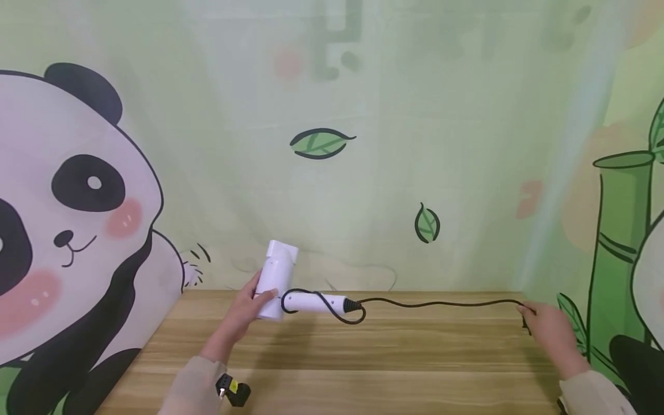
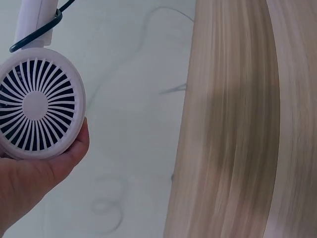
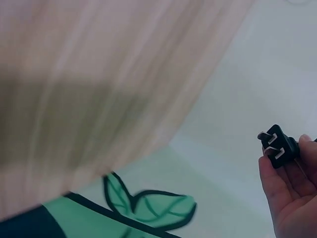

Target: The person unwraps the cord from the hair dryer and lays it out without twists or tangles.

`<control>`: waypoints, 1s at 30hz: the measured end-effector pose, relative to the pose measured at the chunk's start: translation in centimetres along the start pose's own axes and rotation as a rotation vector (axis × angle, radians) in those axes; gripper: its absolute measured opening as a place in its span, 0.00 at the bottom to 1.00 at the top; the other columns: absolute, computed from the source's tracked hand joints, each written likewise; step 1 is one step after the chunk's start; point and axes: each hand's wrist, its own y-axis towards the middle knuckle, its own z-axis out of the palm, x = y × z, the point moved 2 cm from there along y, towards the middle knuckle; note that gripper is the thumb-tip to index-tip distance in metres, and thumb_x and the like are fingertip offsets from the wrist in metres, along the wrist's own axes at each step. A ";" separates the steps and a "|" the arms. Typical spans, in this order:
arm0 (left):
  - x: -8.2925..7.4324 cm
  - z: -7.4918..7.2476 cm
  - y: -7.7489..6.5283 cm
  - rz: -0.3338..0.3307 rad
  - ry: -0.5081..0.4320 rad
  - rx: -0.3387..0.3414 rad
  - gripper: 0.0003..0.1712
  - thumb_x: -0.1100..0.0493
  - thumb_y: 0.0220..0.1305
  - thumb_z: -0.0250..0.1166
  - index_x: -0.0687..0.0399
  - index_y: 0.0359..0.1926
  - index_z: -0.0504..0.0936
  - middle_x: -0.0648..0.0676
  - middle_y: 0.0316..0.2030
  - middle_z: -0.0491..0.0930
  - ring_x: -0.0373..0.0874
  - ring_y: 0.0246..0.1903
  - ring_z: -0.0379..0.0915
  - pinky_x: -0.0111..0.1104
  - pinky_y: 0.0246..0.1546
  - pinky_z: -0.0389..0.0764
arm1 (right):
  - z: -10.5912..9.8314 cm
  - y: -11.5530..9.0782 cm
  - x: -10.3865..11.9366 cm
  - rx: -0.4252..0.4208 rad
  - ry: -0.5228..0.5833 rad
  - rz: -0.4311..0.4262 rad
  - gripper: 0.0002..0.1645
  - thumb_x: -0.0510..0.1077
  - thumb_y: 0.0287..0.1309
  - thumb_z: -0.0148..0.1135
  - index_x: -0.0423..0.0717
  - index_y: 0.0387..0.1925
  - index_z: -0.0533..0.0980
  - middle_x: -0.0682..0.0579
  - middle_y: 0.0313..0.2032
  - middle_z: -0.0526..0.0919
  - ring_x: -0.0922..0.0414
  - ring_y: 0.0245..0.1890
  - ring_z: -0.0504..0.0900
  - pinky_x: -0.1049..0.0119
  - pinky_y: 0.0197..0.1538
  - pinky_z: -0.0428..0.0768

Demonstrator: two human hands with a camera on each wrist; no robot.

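Note:
A white hair dryer is held up over the table by my left hand, its thumb and fingers wrapped around the barrel. The round slotted air intake faces the left wrist camera. Its handle points right, with the black cord looped around it. From the handle's end the cord stretches across to my right hand, which pinches it at the plug end. The right wrist view shows the black two-prong plug between thumb and fingers, prongs pointing outward.
Below both hands lies a wood-grain table. A pale green printed backdrop with a panda, leaves and bamboo stands behind it and at the sides. A small black device is strapped at the left wrist.

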 end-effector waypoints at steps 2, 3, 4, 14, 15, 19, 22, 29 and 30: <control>0.0 -0.3 0.0 0.027 0.070 -0.013 0.46 0.55 0.74 0.60 0.55 0.83 0.44 0.73 0.77 0.56 0.67 0.63 0.72 0.50 0.57 0.83 | -0.7 0.3 0.3 -0.013 0.005 -0.014 0.22 0.39 0.73 0.55 0.20 0.55 0.76 0.24 0.46 0.84 0.38 0.31 0.84 0.45 0.36 0.83; -0.1 -0.4 0.0 0.045 0.106 -0.022 0.47 0.56 0.73 0.61 0.55 0.82 0.44 0.72 0.77 0.56 0.67 0.64 0.71 0.52 0.58 0.83 | -1.1 0.4 0.4 -0.022 0.007 -0.020 0.22 0.39 0.73 0.55 0.20 0.54 0.76 0.24 0.45 0.84 0.42 0.28 0.82 0.45 0.35 0.82; -0.1 -0.5 -0.1 0.061 0.135 -0.029 0.48 0.57 0.72 0.62 0.55 0.82 0.45 0.73 0.77 0.56 0.68 0.65 0.71 0.53 0.59 0.82 | -1.5 0.5 0.6 -0.037 0.005 -0.026 0.22 0.39 0.73 0.55 0.20 0.54 0.76 0.24 0.43 0.85 0.45 0.27 0.81 0.46 0.34 0.81; -1.1 -0.9 -0.3 0.263 0.324 -0.128 0.50 0.65 0.67 0.66 0.66 0.80 0.46 0.76 0.73 0.61 0.71 0.63 0.71 0.61 0.62 0.78 | -4.5 1.1 1.5 -0.164 -0.006 -0.055 0.21 0.39 0.72 0.56 0.20 0.53 0.77 0.26 0.35 0.86 0.50 0.17 0.73 0.62 0.24 0.68; -1.1 -1.0 -0.4 0.269 0.326 -0.148 0.50 0.66 0.66 0.66 0.67 0.80 0.46 0.76 0.73 0.61 0.71 0.64 0.71 0.62 0.62 0.77 | -4.6 1.1 1.5 -0.179 -0.012 -0.059 0.21 0.39 0.72 0.56 0.21 0.52 0.78 0.24 0.39 0.85 0.48 0.19 0.76 0.61 0.24 0.70; -1.0 -1.4 -0.4 0.257 0.320 -0.249 0.52 0.67 0.65 0.66 0.67 0.80 0.44 0.76 0.71 0.64 0.71 0.63 0.70 0.62 0.63 0.76 | -4.8 0.7 1.4 -0.210 -0.011 -0.062 0.20 0.38 0.71 0.58 0.21 0.51 0.78 0.22 0.46 0.82 0.29 0.36 0.84 0.44 0.33 0.82; -0.8 -1.7 -0.2 0.227 0.294 -0.332 0.54 0.66 0.65 0.66 0.65 0.81 0.42 0.75 0.71 0.63 0.71 0.65 0.68 0.62 0.66 0.73 | -5.0 0.4 1.2 -0.205 -0.004 -0.046 0.21 0.39 0.72 0.57 0.21 0.52 0.78 0.22 0.47 0.82 0.25 0.44 0.82 0.36 0.40 0.81; -0.8 -2.4 -0.1 0.128 0.162 -0.496 0.54 0.61 0.68 0.64 0.61 0.82 0.37 0.74 0.76 0.57 0.70 0.67 0.64 0.62 0.70 0.68 | -5.1 -0.3 0.8 -0.171 -0.028 -0.032 0.21 0.40 0.72 0.56 0.22 0.52 0.78 0.22 0.47 0.82 0.45 0.25 0.82 0.63 0.26 0.69; -0.7 -2.5 -0.1 0.107 0.141 -0.507 0.54 0.60 0.69 0.63 0.60 0.82 0.36 0.73 0.77 0.55 0.70 0.68 0.63 0.62 0.71 0.67 | -5.0 -0.4 0.6 -0.163 -0.031 -0.031 0.21 0.40 0.72 0.56 0.22 0.52 0.78 0.22 0.47 0.82 0.46 0.25 0.82 0.64 0.26 0.69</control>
